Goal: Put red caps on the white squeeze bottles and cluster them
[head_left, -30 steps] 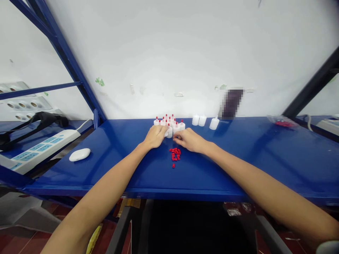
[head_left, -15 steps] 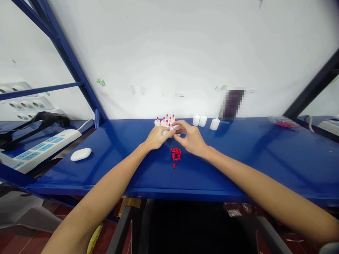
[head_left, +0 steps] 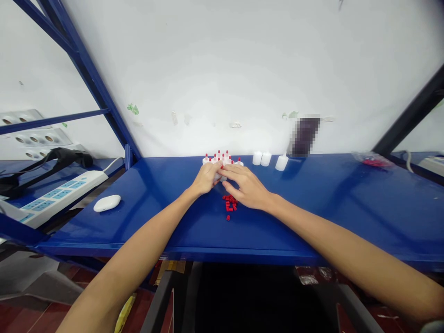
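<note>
My left hand is closed on a small white bottle at the front of a group; its fingers partly hide the bottle. My right hand reaches in from the other side, its fingers stretched across the front of the group and its thumb held apart below. A bit of red shows by the fingertips of both hands. Behind them stand several white bottles with red-tipped caps, upright and close together. On the near side of my hands lies a loose pile of small red caps.
Three white bottles without red tips stand along the wall to the right. A clear bag with red pieces lies at far right. A white oval case and a power strip are on the left. The blue tabletop has a front edge.
My right hand has gone from a curled pinch to fingers laid flatter over the bottles. My left hand has tilted upward slightly, and a capped bottle on the right has come into view.
</note>
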Motion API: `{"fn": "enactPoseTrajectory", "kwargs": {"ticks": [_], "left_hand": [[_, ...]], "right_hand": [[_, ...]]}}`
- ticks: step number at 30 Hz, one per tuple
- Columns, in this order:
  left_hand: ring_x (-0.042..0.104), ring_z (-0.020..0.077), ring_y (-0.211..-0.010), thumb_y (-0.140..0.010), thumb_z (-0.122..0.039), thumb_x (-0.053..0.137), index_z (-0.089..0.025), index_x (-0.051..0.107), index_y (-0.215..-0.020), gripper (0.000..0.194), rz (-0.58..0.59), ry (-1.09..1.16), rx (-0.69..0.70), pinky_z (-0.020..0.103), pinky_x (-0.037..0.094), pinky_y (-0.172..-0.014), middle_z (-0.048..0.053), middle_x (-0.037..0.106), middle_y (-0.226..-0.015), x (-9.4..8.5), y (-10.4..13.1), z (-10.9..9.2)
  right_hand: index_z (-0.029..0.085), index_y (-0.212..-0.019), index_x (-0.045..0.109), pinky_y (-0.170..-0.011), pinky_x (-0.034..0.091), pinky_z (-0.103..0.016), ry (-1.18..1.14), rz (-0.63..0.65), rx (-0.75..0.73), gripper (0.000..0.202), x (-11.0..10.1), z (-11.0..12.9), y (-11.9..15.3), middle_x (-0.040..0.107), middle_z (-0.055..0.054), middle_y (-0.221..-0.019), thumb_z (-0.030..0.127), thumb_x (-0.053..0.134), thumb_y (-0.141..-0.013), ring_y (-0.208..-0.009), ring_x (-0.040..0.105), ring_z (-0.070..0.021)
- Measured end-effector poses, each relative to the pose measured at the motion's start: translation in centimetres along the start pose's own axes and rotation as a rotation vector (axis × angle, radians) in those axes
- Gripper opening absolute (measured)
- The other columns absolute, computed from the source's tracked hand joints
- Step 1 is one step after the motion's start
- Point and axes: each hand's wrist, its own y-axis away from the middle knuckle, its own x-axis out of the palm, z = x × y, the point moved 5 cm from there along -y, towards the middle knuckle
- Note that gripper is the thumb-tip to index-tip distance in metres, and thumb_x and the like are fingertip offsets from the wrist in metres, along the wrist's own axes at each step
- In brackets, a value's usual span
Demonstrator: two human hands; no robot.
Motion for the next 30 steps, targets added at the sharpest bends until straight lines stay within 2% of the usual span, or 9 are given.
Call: {"fn": "enactPoseTrajectory", "kwargs": {"ticks": [2,5,10,13,18,21,24,27,30], "left_hand": [[0.046,0.0111,-0.045,-0.097,-0.058,0.027,-0.018,0.047,-0.048,0.066,0.032,-0.027,-0.037,0.026,0.037,-0.054,0.0,0.046,-0.042,0.0,0.1,0.3],[0.051,0.0126,-0.05,-0.098,-0.059,0.027,-0.018,0.051,-0.049,0.068,-0.035,-0.182,-0.071,0.026,0.04,-0.061,0.001,0.05,-0.044,-0.8,0.0,0.7],[0.054,0.0152,-0.054,-0.098,-0.055,0.028,-0.018,0.055,-0.053,0.064,-0.119,-0.307,-0.105,0.027,0.039,-0.063,0.002,0.053,-0.047,-1.7,-0.2,1.5],[0.055,0.0152,-0.054,-0.098,-0.053,0.03,-0.018,0.054,-0.052,0.063,-0.125,-0.313,-0.085,0.027,0.038,-0.063,0.002,0.053,-0.047,-1.6,-0.3,1.5],[0.053,0.0131,-0.051,-0.099,-0.052,0.031,-0.017,0.057,-0.052,0.064,-0.092,-0.256,-0.062,0.026,0.038,-0.062,0.0,0.053,-0.046,-1.3,0.0,0.9],[0.051,0.0128,-0.05,-0.099,-0.05,0.032,-0.016,0.059,-0.052,0.064,-0.083,-0.266,-0.045,0.027,0.037,-0.062,-0.001,0.049,-0.043,-1.2,0.0,0.4],[0.05,0.0126,-0.048,-0.099,-0.05,0.032,-0.016,0.064,-0.054,0.064,-0.101,-0.281,-0.026,0.026,0.037,-0.06,-0.001,0.046,-0.041,-1.2,-0.1,0.1],[0.05,0.0122,-0.047,-0.098,-0.053,0.033,-0.015,0.07,-0.058,0.067,-0.123,-0.273,-0.018,0.026,0.037,-0.058,0.0,0.05,-0.043,-1.2,-0.2,0.1],[0.051,0.0114,-0.047,-0.098,-0.056,0.033,-0.014,0.073,-0.064,0.067,-0.117,-0.265,-0.009,0.025,0.039,-0.058,0.001,0.057,-0.048,-1.1,-0.2,0.3]], "right_hand": [[0.019,-0.127,0.066,-0.108,0.044,-0.048,0.03,-0.076,0.041,0.036,-0.6,-0.3,-0.1,0.066,-0.011,-0.133,0.02,0.05,-0.095,-0.124,0.059,-0.0261],[0.018,-0.117,0.071,-0.097,0.049,-0.042,0.079,-0.105,0.153,0.032,-1.2,-1.2,0.0,0.072,-0.009,-0.118,0.019,0.051,-0.092,-0.107,0.066,-0.0244],[0.02,-0.109,0.076,-0.074,0.048,-0.034,0.203,0.227,0.27,0.03,-0.1,-3.0,0.8,0.074,-0.008,-0.105,0.019,0.054,-0.088,-0.09,0.068,-0.0242],[0.022,-0.115,0.074,-0.07,0.045,-0.033,0.235,0.288,0.269,0.033,0.2,-3.4,1.0,0.073,-0.009,-0.109,0.02,0.054,-0.089,-0.092,0.067,-0.0249],[0.023,-0.116,0.074,-0.069,0.043,-0.032,0.251,0.25,0.267,0.032,-0.4,-3.2,0.8,0.071,-0.009,-0.109,0.021,0.053,-0.091,-0.087,0.066,-0.0226],[0.023,-0.111,0.074,-0.071,0.044,-0.031,0.184,0.277,0.187,0.028,-0.3,-2.7,0.6,0.071,-0.006,-0.1,0.018,0.054,-0.092,-0.084,0.064,-0.0202],[0.024,-0.11,0.074,-0.072,0.044,-0.03,0.111,0.375,0.085,0.025,0.4,-2.2,0.8,0.07,-0.005,-0.098,0.024,0.052,-0.098,-0.083,0.063,-0.0188],[0.023,-0.108,0.076,-0.072,0.045,-0.031,0.094,0.42,0.066,0.027,1.0,-1.7,0.9,0.069,-0.007,-0.097,0.032,0.05,-0.101,-0.084,0.064,-0.019],[0.023,-0.1,0.078,-0.071,0.045,-0.031,0.104,0.416,0.097,0.021,1.5,-1.4,0.8,0.071,-0.006,-0.096,0.032,0.06,-0.096,-0.083,0.064,-0.0197]]}}
